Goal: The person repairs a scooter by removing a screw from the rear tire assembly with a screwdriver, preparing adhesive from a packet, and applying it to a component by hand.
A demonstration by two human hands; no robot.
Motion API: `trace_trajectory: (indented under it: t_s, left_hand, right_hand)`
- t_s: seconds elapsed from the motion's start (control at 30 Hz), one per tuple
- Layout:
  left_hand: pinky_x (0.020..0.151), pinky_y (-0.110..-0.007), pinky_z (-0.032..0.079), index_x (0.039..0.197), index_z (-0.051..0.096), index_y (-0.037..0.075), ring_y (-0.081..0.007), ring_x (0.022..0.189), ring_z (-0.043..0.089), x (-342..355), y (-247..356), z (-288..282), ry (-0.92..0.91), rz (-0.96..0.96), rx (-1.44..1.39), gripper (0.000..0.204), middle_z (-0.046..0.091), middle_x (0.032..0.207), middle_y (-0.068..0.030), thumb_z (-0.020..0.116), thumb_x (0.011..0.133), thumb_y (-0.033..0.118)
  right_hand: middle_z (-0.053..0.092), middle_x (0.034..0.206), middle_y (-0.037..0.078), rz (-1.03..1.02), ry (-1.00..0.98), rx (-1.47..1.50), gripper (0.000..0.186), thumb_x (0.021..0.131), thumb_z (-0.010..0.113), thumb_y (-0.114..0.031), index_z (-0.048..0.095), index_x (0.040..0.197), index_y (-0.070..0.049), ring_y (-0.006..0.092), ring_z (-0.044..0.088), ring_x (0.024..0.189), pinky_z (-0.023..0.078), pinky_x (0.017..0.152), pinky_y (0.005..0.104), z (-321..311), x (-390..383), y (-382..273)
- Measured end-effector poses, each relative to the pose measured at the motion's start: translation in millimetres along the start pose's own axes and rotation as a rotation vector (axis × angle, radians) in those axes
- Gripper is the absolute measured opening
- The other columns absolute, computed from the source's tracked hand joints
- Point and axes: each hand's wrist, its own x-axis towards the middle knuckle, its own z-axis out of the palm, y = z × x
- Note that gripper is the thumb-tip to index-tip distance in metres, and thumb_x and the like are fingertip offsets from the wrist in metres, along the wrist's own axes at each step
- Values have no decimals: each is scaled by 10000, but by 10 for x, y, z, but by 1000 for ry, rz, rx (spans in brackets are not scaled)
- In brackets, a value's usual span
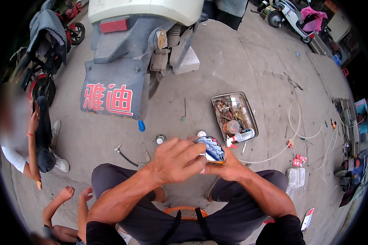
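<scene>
- Left hand [176, 158]: fingers curled, pinching the packet [212, 149] at its edge.
- Right hand [230, 166]: gripping packet from the other side.
- Packet: held up before the knees [108, 176], tool tray [247, 107] beyond.
- Step, likely: working packet open.
- Next: probably needs steady right grip, left fingers peeling.

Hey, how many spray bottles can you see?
1: the red-triggered spray bottle lies at the near end of the rectangular tray, beyond your right hand. Others could be hidden.
</scene>
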Motion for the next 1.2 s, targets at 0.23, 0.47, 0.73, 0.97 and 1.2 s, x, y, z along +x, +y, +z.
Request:
trace_trajectory:
  t_s: [0.23,0.47,0.73,0.97,1.2]
  left_hand:
    - [596,-304,466,836,666,126,-185,773,592,-2,62,-10,-15,-2,28,243,646,1046,-48,736,603,121]
    - [565,-315,439,866,676,107,-191,707,569,107,131,-97,-66,-93,-61,248,648,902,-30,801,663,175]
    - [501,-318,419,877,680,84,-192,647,535,161,103,-170,-215,-221,-127,297,571,780,-11,820,619,127]
    - [525,-322,471,898,679,86,-178,667,562,94,65,-231,-344,-242,-153,326,579,790,1,829,612,130]
    - [560,-338,507,918,683,89,-178,698,614,10,60,-244,-426,-253,-177,326,652,865,-5,841,638,144]
  right_hand:
    - [596,1311,66,-180,9,-306,689,850,796,-70,471,1457,-57,157,563,1227,468,1028,327,5,28,-60]
    - [593,1134,103,-374,107,-527,714,755,829,-41,524,1400,-59,266,603,1046,485,916,356,-33,36,-4]
    - [581,1108,127,-360,133,-683,685,771,846,-105,536,1379,-49,303,603,1016,488,880,378,-45,93,28]
    - [589,1350,142,-211,83,-722,837,671,861,-7,505,1427,-55,326,553,1223,464,1041,410,-34,117,20]
    - [622,1316,125,-161,47,-710,898,671,867,14,463,1469,-56,279,609,1198,485,1032,384,-26,135,64]
